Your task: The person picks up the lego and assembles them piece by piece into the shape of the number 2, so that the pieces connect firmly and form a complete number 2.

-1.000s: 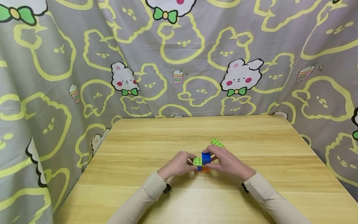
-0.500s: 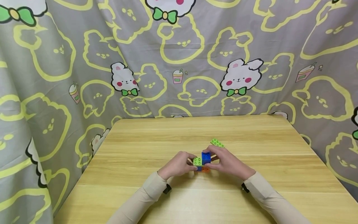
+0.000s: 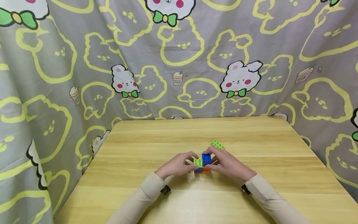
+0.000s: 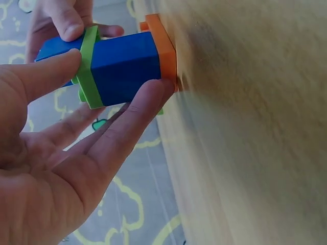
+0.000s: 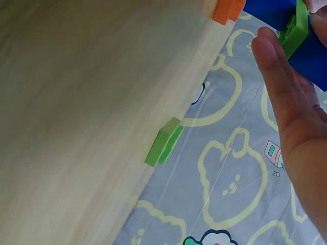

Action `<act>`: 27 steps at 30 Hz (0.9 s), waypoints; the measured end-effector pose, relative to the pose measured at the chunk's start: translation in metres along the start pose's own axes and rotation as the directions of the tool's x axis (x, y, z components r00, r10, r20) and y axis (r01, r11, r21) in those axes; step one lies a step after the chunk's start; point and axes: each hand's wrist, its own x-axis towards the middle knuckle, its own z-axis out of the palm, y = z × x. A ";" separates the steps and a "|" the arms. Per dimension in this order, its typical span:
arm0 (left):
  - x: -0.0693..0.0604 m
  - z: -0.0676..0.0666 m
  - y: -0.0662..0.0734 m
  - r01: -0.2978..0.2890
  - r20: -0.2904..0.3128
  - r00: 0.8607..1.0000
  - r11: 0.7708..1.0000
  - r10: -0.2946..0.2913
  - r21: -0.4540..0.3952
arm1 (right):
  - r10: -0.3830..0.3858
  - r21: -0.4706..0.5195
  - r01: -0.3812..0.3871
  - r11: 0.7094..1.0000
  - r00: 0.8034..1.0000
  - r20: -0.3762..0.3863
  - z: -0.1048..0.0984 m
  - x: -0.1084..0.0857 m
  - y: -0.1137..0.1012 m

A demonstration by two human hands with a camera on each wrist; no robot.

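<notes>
A small stack of toy building bricks stands on the table. At its base is an orange plate (image 3: 206, 171), with a lower blue brick (image 4: 127, 66) on its left part. A green plate (image 3: 197, 162) lies over that brick. The upper blue brick (image 3: 206, 159) sits on the right of the green plate, overhanging the orange base. My right hand (image 3: 230, 163) grips this upper brick between thumb and fingers. From the left, my left hand (image 3: 174, 165) holds the stack, thumb at the green plate and long fingers along the lower blue brick. The right fingertips are partly hidden.
A loose green plate (image 3: 217, 144) lies on the wooden table (image 3: 139, 140) just behind my right hand. A patterned curtain (image 3: 156, 62) hangs along the table's far edge and both sides. Dark wrist devices sit under both sleeves.
The left hand has shifted slightly left, its fingers looser around the stack. The right hand stays on the upper blue brick. The head view has tilted a little.
</notes>
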 end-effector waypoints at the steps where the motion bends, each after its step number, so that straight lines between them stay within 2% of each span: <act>1: 0.000 0.000 -0.001 0.002 0.001 1.000 1.000 -0.002 -0.019 | 0.003 0.013 -0.003 1.000 1.000 0.001 0.000 0.000 0.000; 12: 0.000 -0.001 0.000 -0.012 -0.023 1.000 0.996 0.010 -0.087 | 0.032 0.155 -0.027 0.988 0.999 -0.034 0.003 0.002 0.000; 20: 0.002 -0.001 0.001 -0.013 -0.026 1.000 0.997 0.011 -0.070 | 0.063 0.163 -0.055 0.985 0.997 -0.042 0.003 0.002 -0.003; 27: 0.002 0.001 0.001 -0.003 -0.033 0.999 0.998 0.001 -0.071 | 0.049 0.115 -0.045 0.992 0.998 -0.033 0.002 0.001 -0.005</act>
